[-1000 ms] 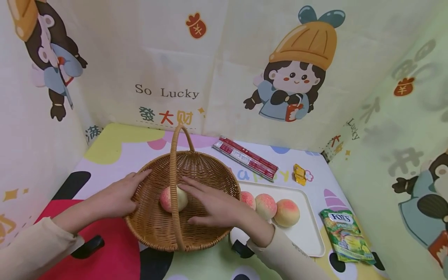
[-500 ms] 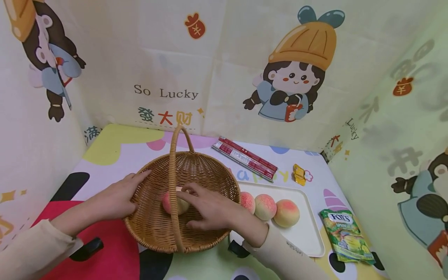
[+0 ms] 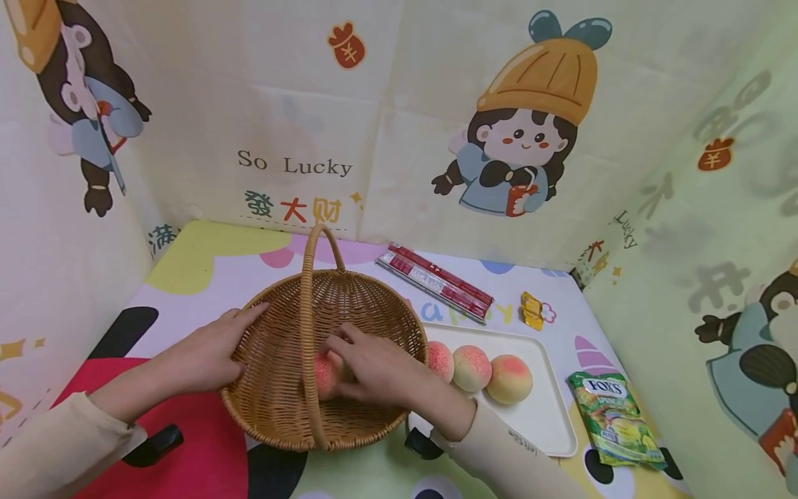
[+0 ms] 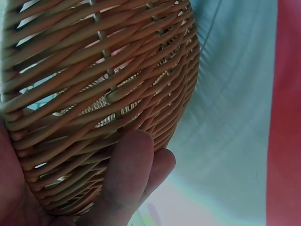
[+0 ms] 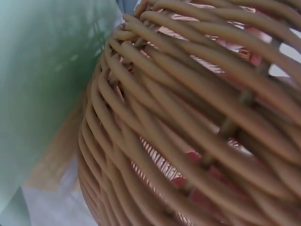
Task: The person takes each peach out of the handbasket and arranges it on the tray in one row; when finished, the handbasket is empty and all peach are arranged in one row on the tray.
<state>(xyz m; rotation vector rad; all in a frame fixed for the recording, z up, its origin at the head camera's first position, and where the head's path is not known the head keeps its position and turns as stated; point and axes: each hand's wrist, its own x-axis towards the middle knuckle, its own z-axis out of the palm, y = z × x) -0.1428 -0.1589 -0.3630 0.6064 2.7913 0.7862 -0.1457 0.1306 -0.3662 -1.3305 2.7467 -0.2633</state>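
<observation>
I note the pink-and-cream peach-shaped bun (image 3: 325, 373) lying in the bottom of the round woven wicker basket (image 3: 374, 308), just right of its arched handle. My right hand (image 3: 374, 367) curls round it from the right, grasping. My left hand (image 3: 202, 357) rests straight-fingered on the left rim, farther from the bun.

— What is the basket (image 3: 368, 305) made of?
— Woven wicker, matt and ribbed, handle included.
— And the peach (image 3: 325, 373) inside it?
— Smooth and soft-looking, matt. The tray (image 3: 548, 409) right of the basket looks like smooth white plastic, and the candy bag (image 3: 617, 419) beside the tray is glossy, crinkled foil.
</observation>
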